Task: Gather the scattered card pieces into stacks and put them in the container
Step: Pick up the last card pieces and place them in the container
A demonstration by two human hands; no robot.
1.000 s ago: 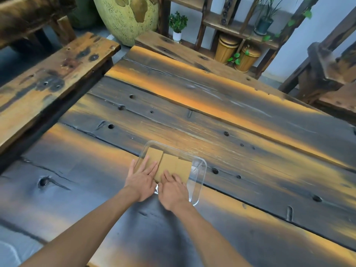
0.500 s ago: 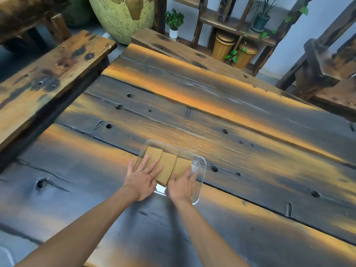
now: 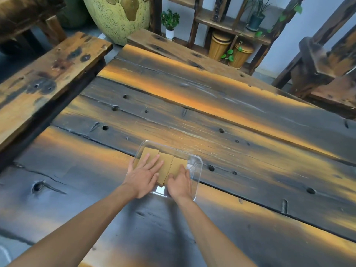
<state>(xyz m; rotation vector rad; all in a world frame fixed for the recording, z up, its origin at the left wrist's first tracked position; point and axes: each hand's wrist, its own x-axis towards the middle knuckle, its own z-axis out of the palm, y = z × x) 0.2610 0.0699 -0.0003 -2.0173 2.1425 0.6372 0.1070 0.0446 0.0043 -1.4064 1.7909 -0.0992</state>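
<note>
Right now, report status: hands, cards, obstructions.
Left hand flat on tan card stacks; right hand pressing them too. Stacks inside clear plastic container. Dark wooden table: no loose cards seen.

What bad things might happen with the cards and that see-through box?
The card stacks sit unevenly and overlap in the clear container, so they might slide apart when the left hand and right hand lift away. The light container on the wooden table might also skid if pressed sideways.

Scorched plank table (image 3: 212,105), wooden shelf (image 3: 231,26) behind (potted plants (image 3: 170,22))
</note>
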